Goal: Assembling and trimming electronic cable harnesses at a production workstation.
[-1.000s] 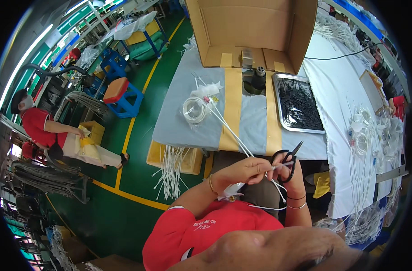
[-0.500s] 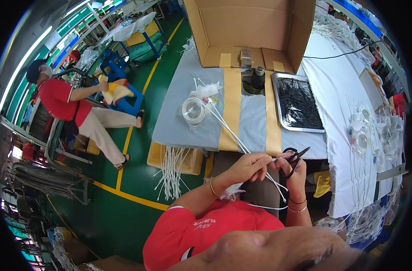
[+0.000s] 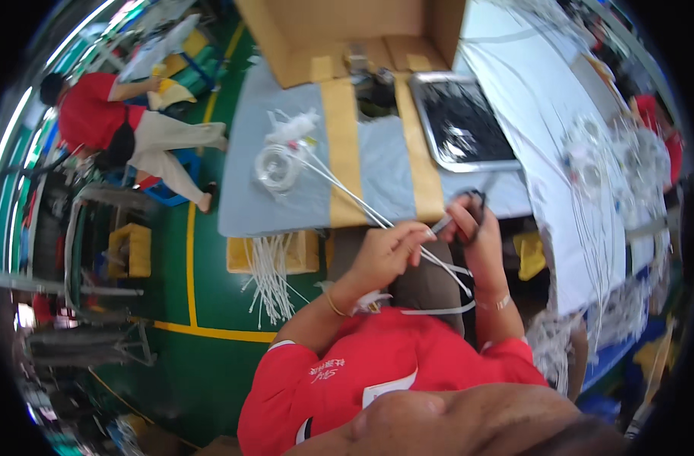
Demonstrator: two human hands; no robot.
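Near the table's front edge, my left hand (image 3: 392, 254) pinches the white cables (image 3: 345, 190), whose loose ends stick out past it toward my right. My right hand (image 3: 474, 237) is just to its right, with black-handled scissors (image 3: 478, 209) hooked on its fingers. Its thumb and fingertips close on a short pale piece (image 3: 441, 224), blurred, between the two hands. From my left hand the cables slant back to a clear coiled tube (image 3: 277, 169) with a white plastic wrap (image 3: 293, 128) on the grey table cover.
A metal tray (image 3: 468, 163) of thin black pieces lies at the back right, beside an open cardboard box (image 3: 354, 38). White cables (image 3: 271, 285) hang by a yellow bin (image 3: 306, 251) below the table. A co-worker in red (image 3: 96, 114) is at far left.
My view has turned, shifting the table up and left. My hands are slightly farther apart, with the pale piece between them. The scissors have swung in my right hand. The co-worker has moved.
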